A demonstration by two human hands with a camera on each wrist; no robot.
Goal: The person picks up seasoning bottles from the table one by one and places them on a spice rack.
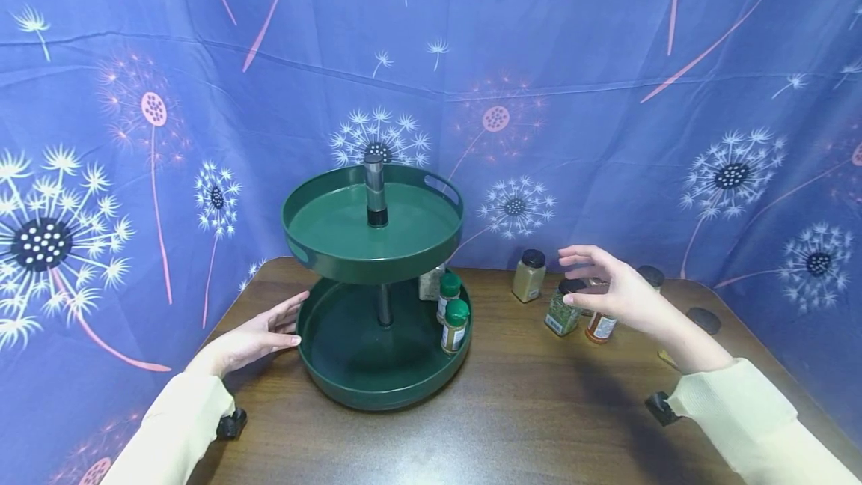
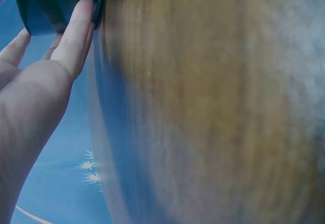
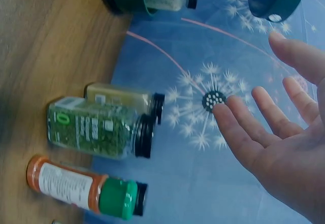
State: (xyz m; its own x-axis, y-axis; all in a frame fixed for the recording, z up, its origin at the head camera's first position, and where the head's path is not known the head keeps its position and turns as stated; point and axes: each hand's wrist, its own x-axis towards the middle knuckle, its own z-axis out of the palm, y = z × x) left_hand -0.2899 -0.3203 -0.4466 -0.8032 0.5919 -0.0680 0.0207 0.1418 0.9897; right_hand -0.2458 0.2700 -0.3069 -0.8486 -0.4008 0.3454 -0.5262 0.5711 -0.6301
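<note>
A green two-tier tray stand holds several spice jars on its lower tray (image 1: pixel 364 394); two have green caps, the nearer jar (image 1: pixel 454 329) standing at the right edge. My left hand (image 1: pixel 252 335) touches the lower tray's left side with extended fingers. Over on the right, my right hand (image 1: pixel 626 294) hovers above loose spice jars, its fingers spread and holding nothing. Nearest beneath it is a black-capped jar of green herbs (image 1: pixel 561 318). Beside that stands an orange-red spice jar (image 3: pixel 71 187) with a green cap, its top hidden by the hand in the head view.
The upper tray (image 1: pixel 373 268) surrounds a metal post (image 1: pixel 374 189). Behind the herb jar stands a beige spice jar (image 1: pixel 528 279). Another dark-lidded jar (image 1: pixel 703 319) is partly hidden behind the right forearm. A blue dandelion-print cloth (image 1: pixel 579 133) hangs behind the wooden table (image 1: pixel 512 410).
</note>
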